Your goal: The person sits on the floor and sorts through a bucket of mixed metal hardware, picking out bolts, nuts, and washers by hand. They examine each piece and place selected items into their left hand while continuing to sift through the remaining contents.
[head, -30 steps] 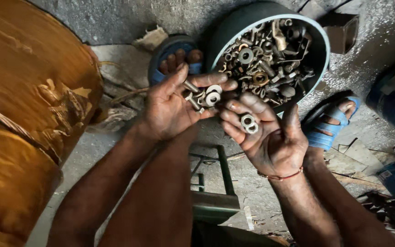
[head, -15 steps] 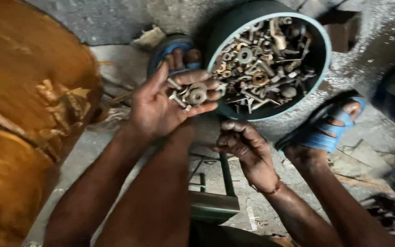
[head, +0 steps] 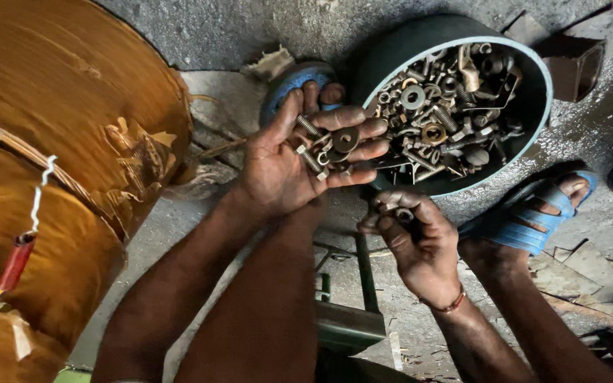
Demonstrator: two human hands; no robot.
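Observation:
My left hand [head: 299,167] is held palm up and cups a small pile of bolts, nuts and washers [head: 329,147], just left of a round dark tub [head: 533,106]. The tub is full of mixed rusty bolts, nuts and washers [head: 445,120]. My right hand [head: 416,241] is below the tub's near rim, knuckles up, its fingers curled around a small nut [head: 400,213].
A big roll wrapped in torn brown paper [head: 58,163] fills the left side. My feet in blue sandals [head: 533,216] rest on the gritty concrete floor, one beside the tub and one [head: 299,81] behind my left hand. A metal frame [head: 352,312] lies below my hands.
My right hand has turned over from palm up to knuckles up and dropped below the left hand, closing on the small nut. My left hand stays cupped with its pile.

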